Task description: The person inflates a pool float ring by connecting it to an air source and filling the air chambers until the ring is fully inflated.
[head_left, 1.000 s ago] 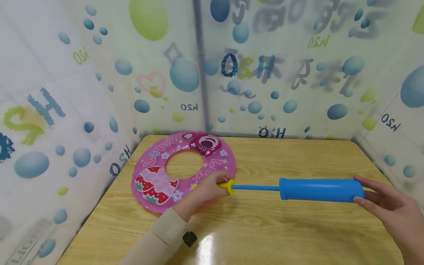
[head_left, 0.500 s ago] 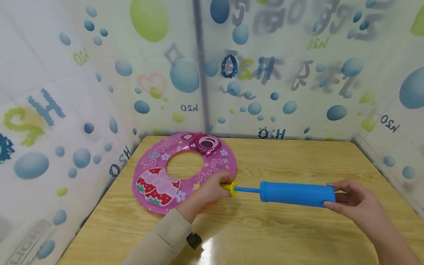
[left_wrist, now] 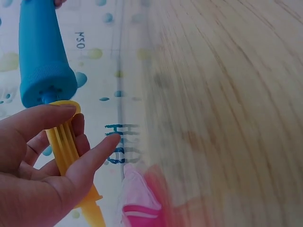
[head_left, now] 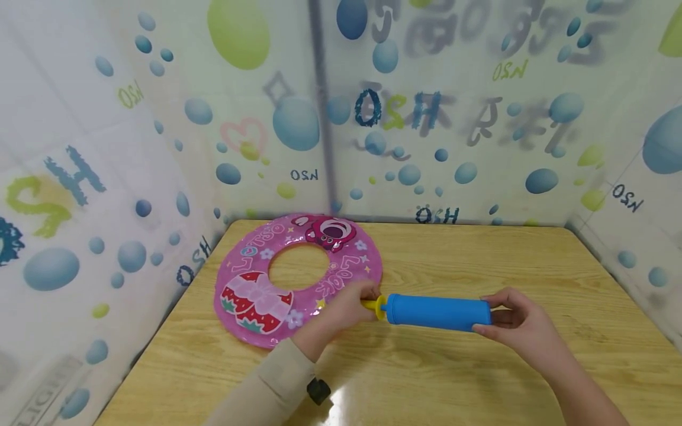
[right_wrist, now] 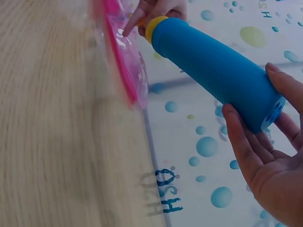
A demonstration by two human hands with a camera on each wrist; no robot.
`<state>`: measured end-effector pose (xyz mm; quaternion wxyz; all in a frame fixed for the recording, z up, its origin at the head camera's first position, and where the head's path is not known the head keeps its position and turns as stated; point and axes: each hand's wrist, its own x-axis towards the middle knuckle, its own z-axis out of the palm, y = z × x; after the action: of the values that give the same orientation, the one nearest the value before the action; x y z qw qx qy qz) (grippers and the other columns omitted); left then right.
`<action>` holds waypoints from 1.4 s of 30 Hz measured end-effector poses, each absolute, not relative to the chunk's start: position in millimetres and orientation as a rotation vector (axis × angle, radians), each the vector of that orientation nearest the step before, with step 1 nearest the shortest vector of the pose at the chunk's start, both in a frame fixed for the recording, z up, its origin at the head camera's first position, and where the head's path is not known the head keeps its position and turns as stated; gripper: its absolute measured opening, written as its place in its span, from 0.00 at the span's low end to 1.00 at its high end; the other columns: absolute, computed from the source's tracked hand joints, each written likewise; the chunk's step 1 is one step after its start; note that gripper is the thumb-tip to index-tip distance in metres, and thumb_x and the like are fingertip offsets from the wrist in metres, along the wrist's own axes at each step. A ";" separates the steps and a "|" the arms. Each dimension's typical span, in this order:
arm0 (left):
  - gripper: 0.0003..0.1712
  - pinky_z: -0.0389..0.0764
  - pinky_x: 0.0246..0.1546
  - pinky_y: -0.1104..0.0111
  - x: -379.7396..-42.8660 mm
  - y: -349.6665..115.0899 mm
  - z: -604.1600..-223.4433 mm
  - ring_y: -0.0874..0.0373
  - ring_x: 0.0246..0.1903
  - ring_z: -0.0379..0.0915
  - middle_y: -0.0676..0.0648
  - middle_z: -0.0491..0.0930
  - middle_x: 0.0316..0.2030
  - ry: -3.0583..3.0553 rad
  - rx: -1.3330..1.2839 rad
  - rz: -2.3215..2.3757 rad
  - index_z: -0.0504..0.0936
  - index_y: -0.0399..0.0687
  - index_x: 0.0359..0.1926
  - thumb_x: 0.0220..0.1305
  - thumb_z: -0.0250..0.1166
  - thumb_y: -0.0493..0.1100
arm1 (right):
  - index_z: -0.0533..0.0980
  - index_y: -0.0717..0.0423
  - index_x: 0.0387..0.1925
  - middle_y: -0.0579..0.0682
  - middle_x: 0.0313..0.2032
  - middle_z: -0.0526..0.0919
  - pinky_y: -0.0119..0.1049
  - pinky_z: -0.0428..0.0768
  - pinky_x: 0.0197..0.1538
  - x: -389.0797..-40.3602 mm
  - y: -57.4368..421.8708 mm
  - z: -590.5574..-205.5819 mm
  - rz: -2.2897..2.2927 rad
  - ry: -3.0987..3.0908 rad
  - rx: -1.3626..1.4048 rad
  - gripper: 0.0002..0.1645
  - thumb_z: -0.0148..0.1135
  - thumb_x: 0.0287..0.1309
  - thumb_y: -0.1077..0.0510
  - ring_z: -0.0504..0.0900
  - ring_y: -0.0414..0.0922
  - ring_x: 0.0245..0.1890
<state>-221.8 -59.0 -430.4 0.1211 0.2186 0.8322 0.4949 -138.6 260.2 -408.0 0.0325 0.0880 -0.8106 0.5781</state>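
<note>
A blue hand air pump (head_left: 439, 312) lies level between both hands, low over the front part of the table. My left hand (head_left: 346, 305) grips its yellow nozzle piece (left_wrist: 64, 139), with the thumb and fingers around the ribbed shaft. My right hand (head_left: 524, 322) holds the far end of the blue barrel (right_wrist: 218, 71) between thumb and fingers. Only a short bit of the rod shows between barrel and yellow flange. Beneath and behind my left hand lies an inflatable pink swim ring (head_left: 367, 260), printed with a bear and strawberries. My left hand hides where the nozzle tip meets the ring.
The wooden table (head_left: 479, 254) runs back to a white curtain (head_left: 469, 136) printed with bubbles and letters, which also covers both sides. A small black device (head_left: 318, 391) sits at my left wrist, by the beige sleeve (head_left: 272, 378).
My right hand has moved left, pushing the barrel along the rod until it sits close to the yellow flange. The left hand has stayed almost in place.
</note>
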 end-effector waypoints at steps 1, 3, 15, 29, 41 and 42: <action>0.12 0.76 0.48 0.62 -221.9 -59.0 -430.7 0.56 0.40 0.74 0.51 0.81 0.37 2.441 0.651 1.434 0.78 0.44 0.36 0.54 0.70 0.28 | 0.74 0.63 0.46 0.40 0.46 0.79 0.38 0.84 0.37 -138.8 256.8 -408.8 1.783 -2.488 0.273 0.21 0.72 0.51 0.66 0.84 0.41 0.39; 0.14 0.76 0.48 0.62 -221.3 -55.8 -431.2 0.55 0.41 0.74 0.51 0.80 0.38 2.449 0.652 1.421 0.77 0.44 0.36 0.53 0.70 0.26 | 0.74 0.63 0.45 0.40 0.46 0.79 0.38 0.84 0.37 -138.7 254.2 -409.6 1.779 -2.482 0.274 0.21 0.72 0.51 0.66 0.84 0.40 0.39; 0.33 0.74 0.55 0.57 -217.7 -54.3 -427.9 0.48 0.53 0.73 0.43 0.77 0.52 2.468 0.586 1.287 0.72 0.50 0.58 0.51 0.76 0.37 | 0.72 0.60 0.60 0.34 0.47 0.77 0.33 0.83 0.39 -130.2 273.4 -408.4 1.678 -2.450 0.238 0.26 0.66 0.60 0.65 0.82 0.34 0.42; 0.27 0.72 0.56 0.58 -220.7 -54.3 -428.9 0.53 0.48 0.74 0.50 0.79 0.45 2.519 0.622 1.251 0.77 0.46 0.53 0.51 0.77 0.39 | 0.72 0.55 0.63 0.28 0.53 0.74 0.21 0.79 0.39 -115.3 323.6 -398.5 1.493 -2.396 0.162 0.27 0.62 0.62 0.68 0.79 0.26 0.44; 0.22 0.75 0.52 0.61 -220.3 -60.1 -432.5 0.55 0.44 0.73 0.51 0.79 0.43 2.530 0.665 1.245 0.79 0.46 0.49 0.53 0.76 0.39 | 0.73 0.50 0.63 0.25 0.50 0.74 0.17 0.76 0.37 -108.3 354.1 -402.7 1.423 -2.330 0.037 0.29 0.59 0.63 0.71 0.77 0.23 0.40; 0.22 0.75 0.51 0.62 -220.2 -59.6 -433.0 0.55 0.44 0.74 0.51 0.79 0.43 2.536 0.687 1.237 0.79 0.47 0.48 0.53 0.76 0.39 | 0.74 0.50 0.62 0.26 0.49 0.75 0.18 0.76 0.37 -108.8 354.5 -403.1 1.445 -2.325 0.054 0.28 0.60 0.62 0.72 0.78 0.24 0.40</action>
<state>-220.2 -59.6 -433.0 0.1186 0.2351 0.8670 0.4230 -108.8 354.5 -403.1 0.2005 0.0194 -0.8319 0.5171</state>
